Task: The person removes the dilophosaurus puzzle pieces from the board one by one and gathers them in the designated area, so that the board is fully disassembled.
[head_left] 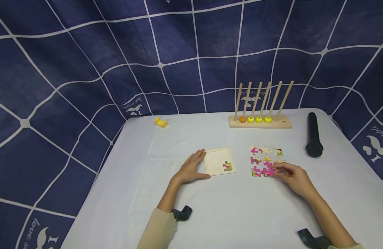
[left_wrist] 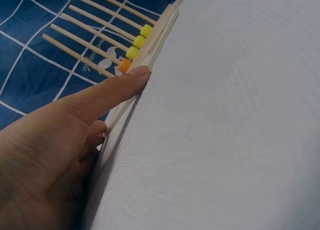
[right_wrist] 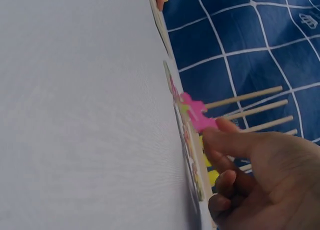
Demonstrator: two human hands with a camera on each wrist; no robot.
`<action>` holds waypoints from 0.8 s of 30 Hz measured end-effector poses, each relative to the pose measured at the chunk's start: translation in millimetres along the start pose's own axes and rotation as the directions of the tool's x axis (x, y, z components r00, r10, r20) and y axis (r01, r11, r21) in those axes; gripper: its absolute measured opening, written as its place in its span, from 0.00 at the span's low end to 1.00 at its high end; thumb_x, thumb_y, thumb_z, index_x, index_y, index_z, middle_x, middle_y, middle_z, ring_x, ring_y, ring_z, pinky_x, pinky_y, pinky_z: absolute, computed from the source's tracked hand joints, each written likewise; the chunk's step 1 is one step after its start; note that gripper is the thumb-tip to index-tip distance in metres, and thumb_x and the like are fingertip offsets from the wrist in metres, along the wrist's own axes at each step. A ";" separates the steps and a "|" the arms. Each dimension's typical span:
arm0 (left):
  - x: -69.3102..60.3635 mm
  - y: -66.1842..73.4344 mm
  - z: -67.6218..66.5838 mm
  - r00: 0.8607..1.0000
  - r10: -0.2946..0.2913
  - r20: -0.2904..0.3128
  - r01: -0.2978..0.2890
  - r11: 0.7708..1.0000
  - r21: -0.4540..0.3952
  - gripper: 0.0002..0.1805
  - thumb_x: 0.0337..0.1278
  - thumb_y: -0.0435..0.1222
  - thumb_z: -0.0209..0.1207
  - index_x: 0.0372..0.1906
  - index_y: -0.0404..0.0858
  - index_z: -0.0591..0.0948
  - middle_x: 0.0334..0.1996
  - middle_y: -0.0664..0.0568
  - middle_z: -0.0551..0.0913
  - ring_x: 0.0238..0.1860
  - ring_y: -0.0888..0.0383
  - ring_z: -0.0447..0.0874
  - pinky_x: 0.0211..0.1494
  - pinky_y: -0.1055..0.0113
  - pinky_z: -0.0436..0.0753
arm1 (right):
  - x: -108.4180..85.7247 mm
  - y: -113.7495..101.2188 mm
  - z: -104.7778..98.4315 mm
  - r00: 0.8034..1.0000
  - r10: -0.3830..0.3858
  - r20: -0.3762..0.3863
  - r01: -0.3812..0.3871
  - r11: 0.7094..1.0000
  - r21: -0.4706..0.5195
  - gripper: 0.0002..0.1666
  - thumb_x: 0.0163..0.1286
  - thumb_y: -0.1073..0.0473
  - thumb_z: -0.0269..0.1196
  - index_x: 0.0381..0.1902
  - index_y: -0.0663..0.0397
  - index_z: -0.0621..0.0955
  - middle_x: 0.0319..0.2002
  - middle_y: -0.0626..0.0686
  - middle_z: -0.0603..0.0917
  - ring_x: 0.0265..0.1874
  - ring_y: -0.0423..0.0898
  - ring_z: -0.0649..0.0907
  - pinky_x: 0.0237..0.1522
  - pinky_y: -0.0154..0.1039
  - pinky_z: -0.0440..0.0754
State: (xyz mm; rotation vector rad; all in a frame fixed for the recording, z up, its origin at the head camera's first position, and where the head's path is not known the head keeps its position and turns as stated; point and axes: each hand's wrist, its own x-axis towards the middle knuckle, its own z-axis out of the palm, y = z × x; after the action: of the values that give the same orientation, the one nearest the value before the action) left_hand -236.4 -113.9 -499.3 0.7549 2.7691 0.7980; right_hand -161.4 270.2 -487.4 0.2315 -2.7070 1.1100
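Observation:
A square wooden puzzle tray [head_left: 214, 159] lies on the white table, with one pink-and-green puzzle piece [head_left: 227, 166] in its lower right corner. My left hand [head_left: 190, 168] rests at the tray's left side, fingers extended near the upper left corner and thumb along the near edge. To the right, several loose puzzle pieces [head_left: 255, 172] lie in rough rows. Over them, my right hand [head_left: 292, 176] pinches a pink puzzle piece [right_wrist: 198, 115] between thumb and forefinger. In the right wrist view that piece is raised above the others.
A wooden peg stand [head_left: 260, 124] with upright rods and several yellow and orange beads stands at the table's back. At its right lies a black cylindrical object [head_left: 314, 135]. A small yellow block [head_left: 161, 122] sits at the back left. A blue gridded cloth [head_left: 179, 41] hangs behind the table.

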 end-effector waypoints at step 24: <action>-0.9 -2.6 1.3 0.999 0.042 -0.033 -0.043 0.999 -0.031 0.55 0.39 0.59 0.66 0.71 0.38 0.55 0.72 0.52 0.49 0.72 0.57 0.40 0.71 0.58 0.44 | -1.5 7.2 4.0 0.999 0.009 0.033 -0.007 0.997 -0.074 0.11 0.58 0.63 0.66 0.41 0.55 0.85 0.22 0.47 0.69 0.21 0.39 0.65 0.20 0.34 0.59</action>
State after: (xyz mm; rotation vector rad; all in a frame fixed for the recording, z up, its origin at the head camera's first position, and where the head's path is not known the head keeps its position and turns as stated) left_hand -236.4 -115.6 -501.7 0.8051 2.7705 0.8677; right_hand -162.1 272.6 -495.3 0.2293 -2.7741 1.0151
